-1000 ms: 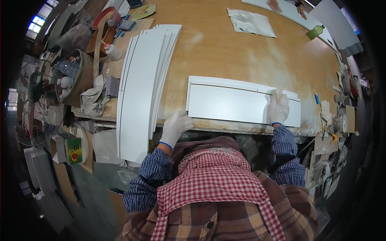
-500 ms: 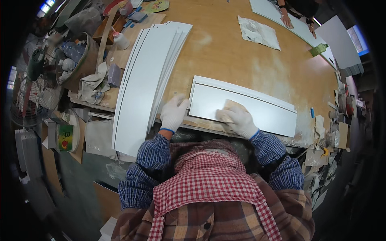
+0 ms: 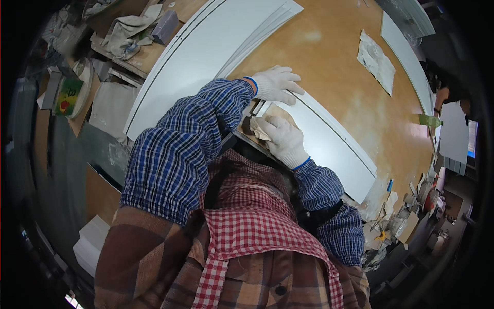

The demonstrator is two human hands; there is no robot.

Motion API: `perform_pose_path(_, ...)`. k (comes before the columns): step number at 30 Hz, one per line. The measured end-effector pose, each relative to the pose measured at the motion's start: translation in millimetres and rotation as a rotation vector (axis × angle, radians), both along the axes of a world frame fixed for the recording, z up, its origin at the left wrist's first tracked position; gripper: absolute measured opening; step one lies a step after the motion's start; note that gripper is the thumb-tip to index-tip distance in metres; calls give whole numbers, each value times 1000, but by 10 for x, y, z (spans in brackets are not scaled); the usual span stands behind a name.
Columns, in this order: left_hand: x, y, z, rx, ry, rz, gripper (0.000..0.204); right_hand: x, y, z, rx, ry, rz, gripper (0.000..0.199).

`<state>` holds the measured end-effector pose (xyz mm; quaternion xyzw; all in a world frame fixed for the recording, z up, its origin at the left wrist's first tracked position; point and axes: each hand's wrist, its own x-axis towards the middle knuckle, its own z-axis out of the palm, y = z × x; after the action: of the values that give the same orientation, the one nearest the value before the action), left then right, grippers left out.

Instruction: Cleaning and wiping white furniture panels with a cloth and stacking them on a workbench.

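A white grooved panel (image 3: 332, 147) lies on the brown worktable, slanting down to the right in front of me. My left hand (image 3: 278, 85), in a white glove, rests with its fingers spread at the panel's far left corner. Closer to me, my gloved right hand (image 3: 284, 140) is closed on a beige folded sheet (image 3: 261, 129) at the panel's left end. Whether the sheet is sandpaper or cloth, I cannot tell. A dark edge shows beside the sheet, partly hidden by the hand.
A stack of long white panels (image 3: 188, 51) lies to the left, beneath my left forearm. A crumpled white sheet (image 3: 376, 63) and a green bottle (image 3: 430, 121) are on the far right of the table (image 3: 319, 56). Another person's arm (image 3: 441, 100) shows there too.
My view has turned and moved closer. My left hand has gone from beside the panel onto its left end. My right hand has moved with the beige sheet to that same end.
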<state>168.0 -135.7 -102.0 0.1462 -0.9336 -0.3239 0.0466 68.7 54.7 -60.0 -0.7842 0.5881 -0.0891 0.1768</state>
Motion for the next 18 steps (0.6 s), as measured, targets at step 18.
perform_pose_path(18, -13, 35, -128, 11, 197, 39, 39, 3, -54, 35, -38, 60, 101, 43)
